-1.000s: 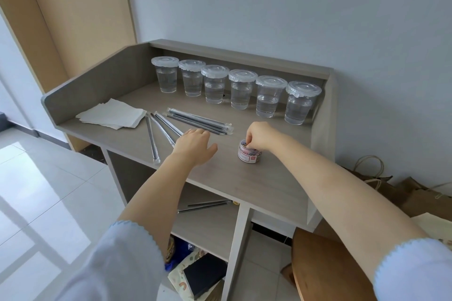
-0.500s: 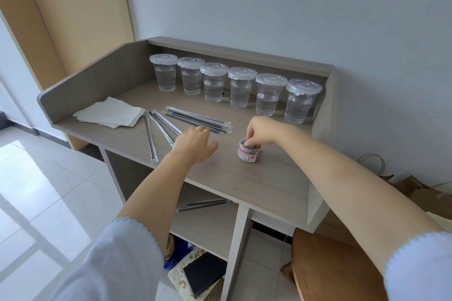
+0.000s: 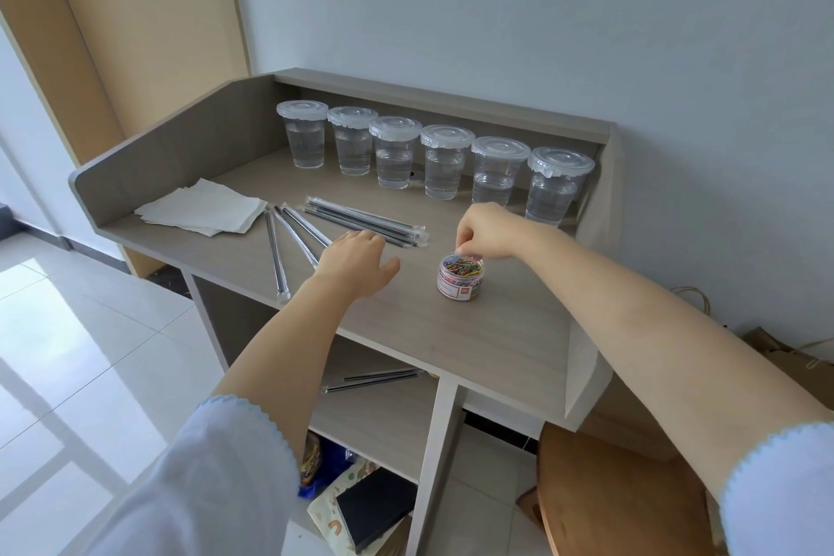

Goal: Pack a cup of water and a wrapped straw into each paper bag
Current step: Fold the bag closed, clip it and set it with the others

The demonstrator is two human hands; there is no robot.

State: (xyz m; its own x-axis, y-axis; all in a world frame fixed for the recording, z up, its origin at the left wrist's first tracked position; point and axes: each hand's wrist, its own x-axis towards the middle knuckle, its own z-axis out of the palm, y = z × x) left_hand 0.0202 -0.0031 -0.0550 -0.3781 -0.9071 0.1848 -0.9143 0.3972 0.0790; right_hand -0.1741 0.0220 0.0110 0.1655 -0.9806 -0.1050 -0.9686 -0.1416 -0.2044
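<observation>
With six lidded cups of water (image 3: 444, 163) and wrapped straws (image 3: 365, 227) waiting unpacked on the tabletop (image 3: 474, 330), the right hand (image 3: 485, 235) pinches paper clips from a jar (image 3: 459, 276), left hand (image 3: 356, 260) spread flat; bagging apparently comes next.

cups (image 3: 444, 158) in a row behind straws (image 3: 361, 221), napkins (image 3: 203, 208) left, clip jar (image 3: 459, 276) right

The worktop (image 3: 474, 330) is showing a matt, pale wood-grain laminate. The cups (image 3: 444, 167) are looking like clear, glossy plastic under ribbed plastic lids. The straws (image 3: 365, 221) are lying in shiny clear film. The napkins (image 3: 203, 208) are appearing as soft matt paper. The floor tiles (image 3: 67, 352) are gleaming smooth.
</observation>
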